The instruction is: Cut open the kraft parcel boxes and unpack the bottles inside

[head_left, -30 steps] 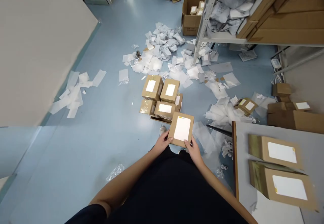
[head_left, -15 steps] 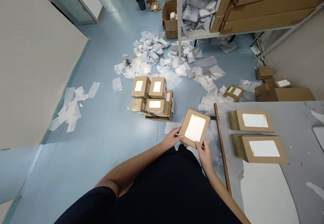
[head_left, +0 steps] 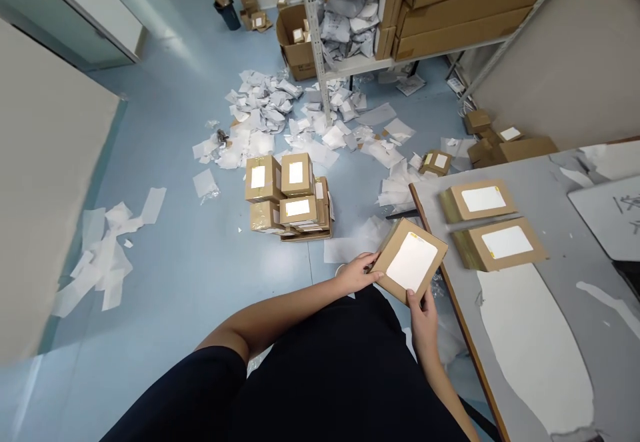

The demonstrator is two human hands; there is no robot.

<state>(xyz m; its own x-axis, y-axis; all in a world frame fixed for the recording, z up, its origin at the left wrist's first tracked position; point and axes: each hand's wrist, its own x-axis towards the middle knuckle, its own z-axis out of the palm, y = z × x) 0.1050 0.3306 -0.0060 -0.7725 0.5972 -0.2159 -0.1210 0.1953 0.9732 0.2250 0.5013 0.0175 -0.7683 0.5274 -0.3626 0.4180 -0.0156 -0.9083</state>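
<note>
A brown cardboard box (head_left: 411, 260) with a white label on top is held between my two hands, close to the table's edge. My left hand (head_left: 361, 273) grips its left corner, thumb on the top face. At the near right corner, my right hand (head_left: 423, 312) is closed on the same box, thumb beside the label. Two labelled boxes, a farther one (head_left: 480, 200) and a nearer one (head_left: 505, 244), lie on the grey table (head_left: 543, 202) at the right. On the floor ahead stands a stack of labelled boxes (head_left: 299, 211).
White paper sheets and packets (head_left: 265, 102) litter the blue floor, with more sheets (head_left: 110, 249) at the left. A metal shelf (head_left: 316, 42) holds bags and long cartons. An open carton (head_left: 300, 55) and a dark bin (head_left: 228, 15) stand farther back.
The view has turned toward the right. Both hands have carried the held box rightward, nearer the table, and it is tilted more than before.
</note>
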